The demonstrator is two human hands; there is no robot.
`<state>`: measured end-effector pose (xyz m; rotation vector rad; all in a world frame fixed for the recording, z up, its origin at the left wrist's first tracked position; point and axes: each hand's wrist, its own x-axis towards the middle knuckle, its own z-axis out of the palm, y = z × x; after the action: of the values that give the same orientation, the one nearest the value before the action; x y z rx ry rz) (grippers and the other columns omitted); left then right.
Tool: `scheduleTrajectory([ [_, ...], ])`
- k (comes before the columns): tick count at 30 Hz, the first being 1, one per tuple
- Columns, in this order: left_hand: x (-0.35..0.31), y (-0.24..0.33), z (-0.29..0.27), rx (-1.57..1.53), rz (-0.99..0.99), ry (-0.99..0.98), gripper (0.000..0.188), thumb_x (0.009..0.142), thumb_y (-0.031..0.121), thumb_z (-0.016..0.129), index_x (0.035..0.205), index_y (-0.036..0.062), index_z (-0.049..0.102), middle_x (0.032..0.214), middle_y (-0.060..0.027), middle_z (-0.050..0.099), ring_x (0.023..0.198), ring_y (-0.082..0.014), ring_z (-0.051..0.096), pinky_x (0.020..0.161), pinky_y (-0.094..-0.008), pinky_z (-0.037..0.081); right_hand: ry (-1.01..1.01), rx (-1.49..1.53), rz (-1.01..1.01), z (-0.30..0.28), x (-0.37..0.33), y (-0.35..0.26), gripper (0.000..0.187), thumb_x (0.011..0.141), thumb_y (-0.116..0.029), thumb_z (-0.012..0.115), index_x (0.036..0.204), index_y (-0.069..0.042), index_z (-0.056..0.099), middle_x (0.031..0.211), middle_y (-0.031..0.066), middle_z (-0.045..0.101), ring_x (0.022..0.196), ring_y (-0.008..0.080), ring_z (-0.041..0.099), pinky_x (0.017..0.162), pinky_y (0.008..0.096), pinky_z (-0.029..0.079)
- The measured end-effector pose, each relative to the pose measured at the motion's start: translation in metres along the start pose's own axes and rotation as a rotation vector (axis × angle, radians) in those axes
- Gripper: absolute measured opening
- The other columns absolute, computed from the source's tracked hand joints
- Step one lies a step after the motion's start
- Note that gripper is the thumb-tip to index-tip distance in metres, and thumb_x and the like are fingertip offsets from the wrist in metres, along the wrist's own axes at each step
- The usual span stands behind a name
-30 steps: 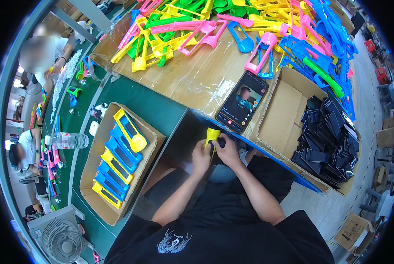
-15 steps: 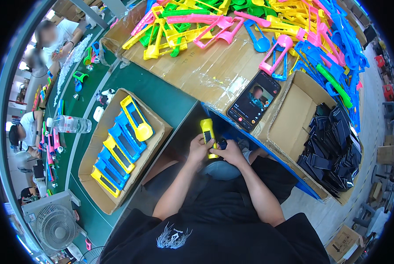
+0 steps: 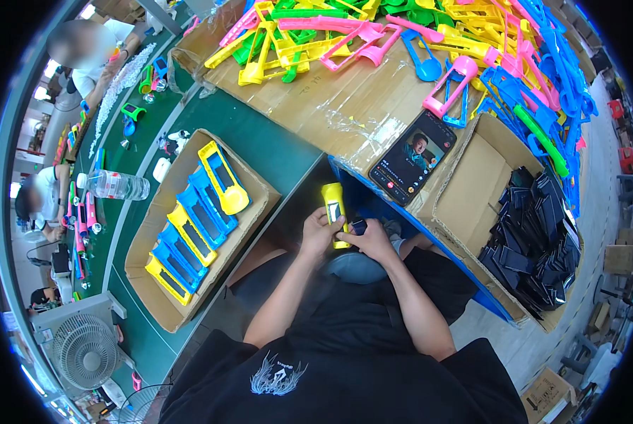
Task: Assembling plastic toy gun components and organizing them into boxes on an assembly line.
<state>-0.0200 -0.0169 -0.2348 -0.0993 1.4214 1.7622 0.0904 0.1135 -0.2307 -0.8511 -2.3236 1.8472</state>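
A yellow plastic flashlight-shaped housing [image 3: 332, 191] stands nearly upright over my lap, its round wide end away from me. My left hand [image 3: 318, 234] is closed round its left side, the thumb across its front. From the right, my right hand [image 3: 373, 242] pinches a small dark panel [image 3: 359, 226] close against the housing, and its thumb touches the lower part of the housing. A pale patch shows in the housing's window. The fingers behind the housing are hidden.
Left on the green table stands a cardboard tray [image 3: 144, 286] of yellow and blue housings. A box [image 3: 462, 212] of dark panels is at right, beside a phone [image 3: 412, 157]. Coloured housings [image 3: 458, 42] heap up beyond. A bottle [image 3: 117, 185], a fan [image 3: 85, 350] and co-workers are further left.
The dark panel in my right hand shows a little more beside the yellow housing. Both hands keep nearly the same place. The whole view has shifted slightly.
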Motion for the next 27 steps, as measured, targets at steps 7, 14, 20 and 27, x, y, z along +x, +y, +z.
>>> scheduleTrajectory([
  [7,-0.039,0.012,-0.002,0.271,0.010,0.052,0.028,0.093,0.011,0.074,0.113,-0.0001,0.058,0.095,-0.0041,0.069,0.082,-0.0091,0.064,0.073,-0.0248,0.051,-0.045,0.384,0.240,-0.007,-0.001,-0.006,0.031,0.088,-0.035,0.078,0.090,-0.006,0.067,0.071,0.0006,0.067,0.058,0.0077,0.063,0.047,0.0222,0.046],
  [14,-0.188,0.060,-0.013,0.011,-0.066,-0.002,0.025,0.095,0.006,0.065,0.118,0.0037,0.056,0.103,-0.0025,0.067,0.093,-0.0070,0.064,0.083,-0.0233,0.052,-0.028,0.474,0.371,0.008,0.010,-0.001,0.036,0.089,-0.036,0.078,0.076,-0.007,0.061,0.061,-0.0009,0.057,0.049,0.0067,0.053,0.043,0.0221,0.037],
  [20,-0.292,0.146,-0.047,-0.128,0.288,0.169,0.026,0.091,0.002,0.064,0.117,0.0032,0.057,0.111,-0.0040,0.066,0.102,-0.0092,0.062,0.091,-0.0263,0.049,-0.144,0.291,0.403,0.012,0.013,0.019,0.030,0.090,-0.035,0.078,0.080,-0.012,0.061,0.067,-0.0034,0.059,0.052,0.0028,0.050,0.046,0.0190,0.036],
  [27,-0.314,0.208,-0.140,0.588,0.606,1.031,0.031,0.089,0.005,0.069,0.115,-0.0025,0.055,0.099,-0.0072,0.068,0.085,-0.0104,0.065,0.074,-0.0270,0.052,-0.219,0.261,0.395,0.030,0.020,0.010,0.037,0.095,-0.034,0.072,0.074,-0.010,0.056,0.058,-0.0037,0.049,0.044,0.0054,0.044,0.042,0.0229,0.033],
])
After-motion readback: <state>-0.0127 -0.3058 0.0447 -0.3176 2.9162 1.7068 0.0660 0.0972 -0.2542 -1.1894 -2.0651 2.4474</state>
